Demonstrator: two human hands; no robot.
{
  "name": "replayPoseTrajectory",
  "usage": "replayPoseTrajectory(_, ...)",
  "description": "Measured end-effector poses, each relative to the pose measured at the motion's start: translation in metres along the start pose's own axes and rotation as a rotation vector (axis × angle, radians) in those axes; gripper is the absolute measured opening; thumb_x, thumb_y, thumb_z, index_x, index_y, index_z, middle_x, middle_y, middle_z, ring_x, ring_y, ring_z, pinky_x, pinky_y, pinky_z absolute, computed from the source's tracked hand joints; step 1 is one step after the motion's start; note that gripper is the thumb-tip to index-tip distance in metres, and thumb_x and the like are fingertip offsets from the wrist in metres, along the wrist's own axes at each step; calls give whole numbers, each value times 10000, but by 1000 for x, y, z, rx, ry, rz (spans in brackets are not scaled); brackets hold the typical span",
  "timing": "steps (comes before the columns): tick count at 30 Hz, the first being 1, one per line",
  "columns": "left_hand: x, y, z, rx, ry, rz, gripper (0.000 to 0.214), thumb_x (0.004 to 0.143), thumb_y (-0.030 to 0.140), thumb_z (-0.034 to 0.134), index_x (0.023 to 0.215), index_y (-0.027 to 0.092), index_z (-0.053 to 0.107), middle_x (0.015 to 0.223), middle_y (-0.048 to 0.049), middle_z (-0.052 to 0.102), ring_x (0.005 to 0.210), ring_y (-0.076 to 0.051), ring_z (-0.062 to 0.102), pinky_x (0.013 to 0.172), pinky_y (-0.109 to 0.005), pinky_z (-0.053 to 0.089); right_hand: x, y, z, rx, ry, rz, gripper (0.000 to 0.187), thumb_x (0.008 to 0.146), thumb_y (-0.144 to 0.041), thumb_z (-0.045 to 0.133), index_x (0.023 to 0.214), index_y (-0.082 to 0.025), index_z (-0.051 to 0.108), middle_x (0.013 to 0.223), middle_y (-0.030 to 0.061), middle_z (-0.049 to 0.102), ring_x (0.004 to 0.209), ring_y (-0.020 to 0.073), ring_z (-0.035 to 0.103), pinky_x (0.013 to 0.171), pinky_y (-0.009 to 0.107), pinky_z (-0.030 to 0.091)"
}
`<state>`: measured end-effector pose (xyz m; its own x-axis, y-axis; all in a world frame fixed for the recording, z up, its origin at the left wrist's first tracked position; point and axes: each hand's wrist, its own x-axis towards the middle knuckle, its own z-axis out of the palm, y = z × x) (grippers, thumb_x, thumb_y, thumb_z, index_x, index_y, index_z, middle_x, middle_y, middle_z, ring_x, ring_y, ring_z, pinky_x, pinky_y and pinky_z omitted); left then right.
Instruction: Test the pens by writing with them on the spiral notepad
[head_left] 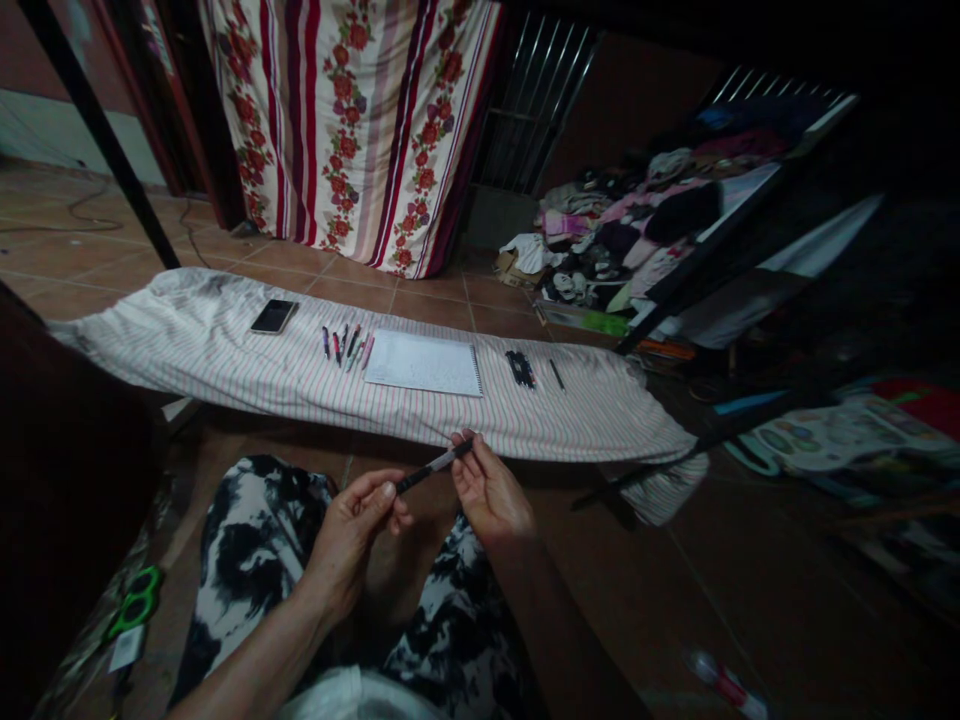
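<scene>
A dark pen (433,467) with a grey band along its middle is held level above my lap, between my two hands. My left hand (365,510) pinches its lower left end with thumb and fingers. At the upper right end, the fingertips of my right hand (487,488) close on the pen. Just beyond my hands, a spiral notebook (424,362) lies open on a striped cloth (300,385), its page pale with faint marks. Several coloured pens (347,347) rest left of the notebook. To its right are a cluster of black pens (520,370) and one separate dark pen (557,375).
A phone (274,316) lies on the cloth's left part. Behind hangs a floral striped curtain (352,130). Clothes (630,230) are heaped at the back right. A plastic bottle (726,684) lies on the tiled floor, and a green-handled object (137,600) is at lower left.
</scene>
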<state>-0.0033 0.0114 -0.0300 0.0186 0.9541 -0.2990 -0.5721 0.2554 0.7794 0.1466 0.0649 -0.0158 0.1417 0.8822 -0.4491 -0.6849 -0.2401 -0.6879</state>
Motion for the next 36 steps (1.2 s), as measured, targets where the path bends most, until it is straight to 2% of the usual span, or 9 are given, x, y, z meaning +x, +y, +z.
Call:
replayPoseTrajectory(5, -1, -3, -4, -16, -7, -32, 301, 663, 303, 708, 900, 131, 640, 588, -4, 622, 541, -84, 555, 504, -156, 409, -9, 0, 7, -84, -72, -144, 234, 679, -316, 697, 870, -188, 658, 867, 48, 683, 802, 136, 629, 602, 197, 488)
replayPoseTrajectory(9, 0, -11, -13, -52, 20, -139, 325, 625, 278, 738, 896, 127, 639, 607, -2, 620, 543, -80, 562, 489, -150, 410, -19, 1, 17, -172, -105, -242, 326, 631, -361, 718, 889, -171, 658, 852, 65, 687, 766, 157, 622, 588, 230, 466)
replayPoseTrajectory(14, 0, -20, -21, -99, 32, -204, 292, 638, 216, 730, 898, 118, 639, 634, -9, 620, 557, -78, 578, 517, -154, 444, -29, 5, 23, -293, -167, -325, 321, 658, -393, 690, 893, -176, 669, 842, 66, 689, 777, 160, 606, 579, 229, 447)
replayPoseTrajectory(20, -3, -21, -21, -96, 51, -228, 270, 655, 183, 712, 905, 114, 638, 668, -26, 637, 564, -86, 593, 525, -162, 461, -30, 9, 23, -424, -234, -429, 340, 699, -419, 644, 937, -179, 669, 854, 73, 689, 770, 175, 610, 566, 247, 469)
replayPoseTrajectory(36, -6, -19, -18, -47, 18, -233, 296, 630, 228, 738, 884, 114, 638, 677, -29, 641, 569, -85, 585, 497, -153, 417, -25, 6, 19, -393, -246, -411, 332, 733, -403, 615, 979, -182, 646, 856, 71, 694, 777, 174, 613, 554, 238, 454)
